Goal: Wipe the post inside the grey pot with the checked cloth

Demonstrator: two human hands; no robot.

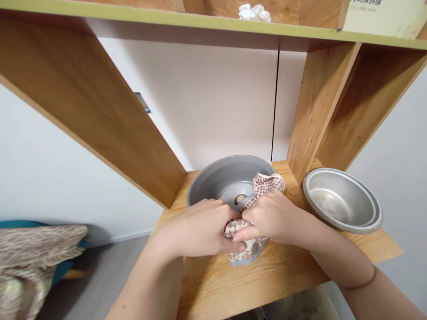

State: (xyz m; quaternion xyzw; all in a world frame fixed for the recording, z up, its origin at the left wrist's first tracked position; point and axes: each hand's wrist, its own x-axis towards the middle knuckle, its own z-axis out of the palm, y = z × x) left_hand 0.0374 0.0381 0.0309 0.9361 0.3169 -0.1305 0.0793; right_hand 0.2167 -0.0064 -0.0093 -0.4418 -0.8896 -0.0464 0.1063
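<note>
A brown-and-white patterned cloth (268,182) is bunched between my two hands, one end flopping over the right rim of a grey round basin (213,171). My left hand (207,226) is closed around the lower bunch of the cloth. Beside it, my right hand (267,215) grips the same cloth, its thumb pressed across the bunch. Below my fingers hangs the cloth's other end, with a light blue-grey edge, over the wooden surface. Both hands are at the basin's near rim, and a drain shows at its bottom. Parts of the cloth are hidden inside my fists.
To the right stands a silver metal bowl (343,200) on the wooden shelf (213,284). Upright wooden panels rise left and right, and an upper shelf (200,22) crosses above, bearing crumpled white tissue (254,13) and a box (383,20). A draped blanket (36,244) lies at lower left.
</note>
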